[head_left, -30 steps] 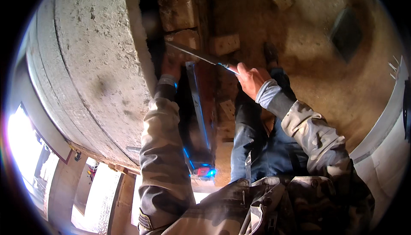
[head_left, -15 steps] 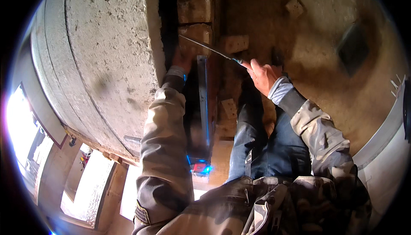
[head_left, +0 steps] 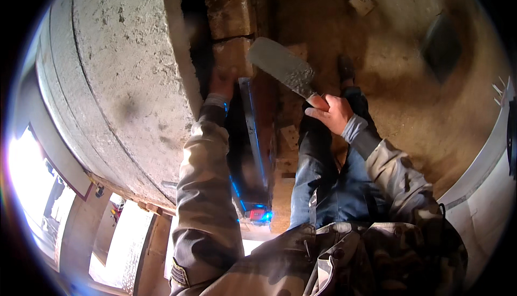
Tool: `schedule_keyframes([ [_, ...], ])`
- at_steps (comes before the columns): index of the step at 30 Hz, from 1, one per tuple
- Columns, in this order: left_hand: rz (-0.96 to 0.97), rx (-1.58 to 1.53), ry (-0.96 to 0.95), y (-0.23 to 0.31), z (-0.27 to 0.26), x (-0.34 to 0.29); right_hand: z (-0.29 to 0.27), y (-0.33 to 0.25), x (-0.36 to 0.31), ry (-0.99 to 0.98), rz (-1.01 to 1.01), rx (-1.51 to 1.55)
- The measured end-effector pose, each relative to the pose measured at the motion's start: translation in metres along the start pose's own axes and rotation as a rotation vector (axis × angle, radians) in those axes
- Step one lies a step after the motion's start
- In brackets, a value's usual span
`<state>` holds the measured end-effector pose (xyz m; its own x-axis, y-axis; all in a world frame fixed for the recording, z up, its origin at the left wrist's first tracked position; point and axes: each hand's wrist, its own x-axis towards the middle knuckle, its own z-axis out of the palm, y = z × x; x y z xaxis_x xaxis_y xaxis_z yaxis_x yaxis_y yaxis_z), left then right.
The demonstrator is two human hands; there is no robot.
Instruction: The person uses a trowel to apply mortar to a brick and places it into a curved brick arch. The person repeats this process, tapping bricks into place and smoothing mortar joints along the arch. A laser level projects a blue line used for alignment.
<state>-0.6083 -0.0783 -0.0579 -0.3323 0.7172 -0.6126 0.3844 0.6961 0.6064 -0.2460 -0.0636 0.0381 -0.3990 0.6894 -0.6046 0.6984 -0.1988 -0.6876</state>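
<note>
Two camouflage sleeves (head_left: 207,188) nearest, reaching forward past dark trousers (head_left: 344,199). Low and left of the knees, a red laser unit (head_left: 257,214); beyond it, a long metal bar (head_left: 251,129) with a blue line (head_left: 256,141) along it. Right hand (head_left: 335,114) out front, fingers clamped on the handle of a trowel (head_left: 280,65): blade angled up-left, flat face showing, rough grey patch near the neck, perhaps mortar. Left hand (head_left: 222,83) at the near end of a brick (head_left: 231,52), in shadow; grip or mere touch with those fingers impossible to tell. For good work: hold brick steady, fingertips clear of the blade edge; steer trowel from the wrist; avoid nudging the bar. Further on, more brickwork (head_left: 229,5) in line. Out right on the floor (head_left: 398,134), a pale block (head_left: 361,3) and dark slab (head_left: 440,48).
</note>
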Motion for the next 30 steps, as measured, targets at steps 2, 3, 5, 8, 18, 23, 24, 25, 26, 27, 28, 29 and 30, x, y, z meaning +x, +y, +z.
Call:
schedule_keyframes([
  [2,0.000,-0.136,-0.015,0.000,0.000,-0.001,0.008,0.010,0.001,0.147,0.084,-0.020],
  [3,0.015,-0.090,0.017,0.001,0.000,-0.002,0.011,0.016,0.006,0.192,0.002,0.059],
  [5,-0.001,0.032,0.066,0.006,0.000,-0.005,0.018,0.029,0.031,0.246,-0.099,0.205],
  [8,0.013,-0.230,0.011,0.015,-0.002,-0.010,0.020,0.049,0.065,0.066,0.001,0.240],
  [18,0.125,-0.213,0.007,0.019,-0.002,-0.007,0.042,0.074,0.045,-0.208,-0.043,0.147],
  [23,0.081,-0.171,-0.003,0.027,-0.003,-0.010,0.037,0.088,0.031,-0.202,-0.117,0.177],
  [24,0.113,-0.155,-0.005,0.029,-0.004,-0.011,0.033,0.090,0.032,-0.233,-0.086,0.218],
  [25,0.121,-0.134,-0.003,0.031,-0.004,-0.011,0.027,0.092,0.033,-0.299,-0.048,0.244],
  [26,0.133,-0.114,0.002,0.032,-0.005,-0.012,0.022,0.092,0.034,-0.352,0.000,0.266],
  [27,0.126,-0.077,0.010,0.033,-0.006,-0.012,0.018,0.091,0.035,-0.360,-0.026,0.266],
  [28,0.117,-0.041,0.018,0.032,-0.006,-0.011,0.014,0.088,0.036,-0.356,-0.038,0.262],
  [29,0.110,-0.003,0.032,0.032,-0.007,-0.011,0.013,0.084,0.036,-0.353,-0.050,0.256],
  [30,0.120,-0.014,0.033,0.030,-0.007,-0.010,0.013,0.079,0.036,-0.358,0.028,0.307],
])
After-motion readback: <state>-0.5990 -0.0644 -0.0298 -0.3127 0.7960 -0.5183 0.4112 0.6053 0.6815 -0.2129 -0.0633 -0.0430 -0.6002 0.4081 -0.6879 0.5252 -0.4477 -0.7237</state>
